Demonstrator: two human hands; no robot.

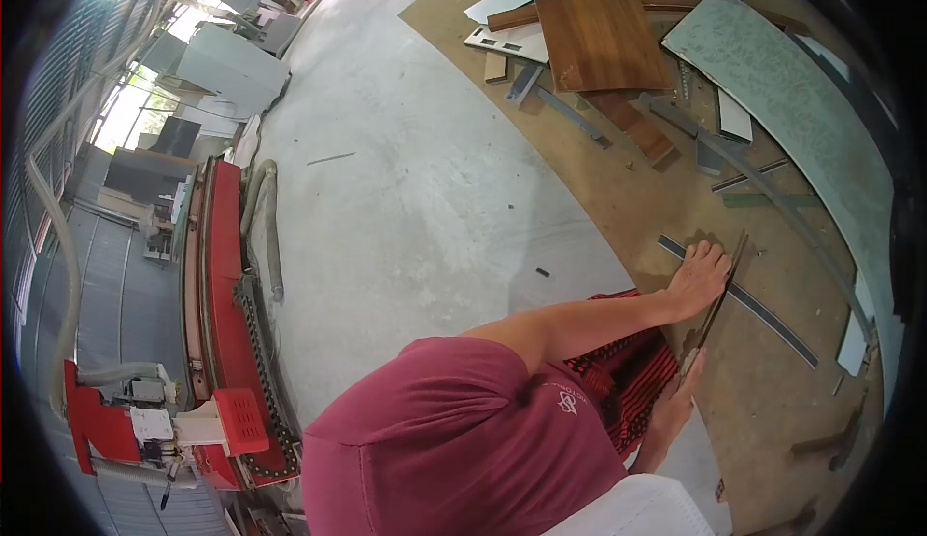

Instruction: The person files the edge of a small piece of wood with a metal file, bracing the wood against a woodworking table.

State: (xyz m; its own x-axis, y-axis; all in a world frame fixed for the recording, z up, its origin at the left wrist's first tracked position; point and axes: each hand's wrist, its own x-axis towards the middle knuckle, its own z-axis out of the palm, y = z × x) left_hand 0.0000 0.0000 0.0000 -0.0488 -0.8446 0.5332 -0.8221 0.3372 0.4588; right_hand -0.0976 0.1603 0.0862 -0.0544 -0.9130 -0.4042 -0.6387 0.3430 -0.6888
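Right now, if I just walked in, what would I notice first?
Probably the maroon shirt at the bottom, with left hand and right hand at a thin dark strip across a striped bar. Then the brown wood-grain board near the top and the pale green patterned panel down the right side. On the left, there's a bright red machine.

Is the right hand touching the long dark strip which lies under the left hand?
Apart. The head view shows bare brown surface between the right hand and the strip; only a thin dark tool crosses that gap.
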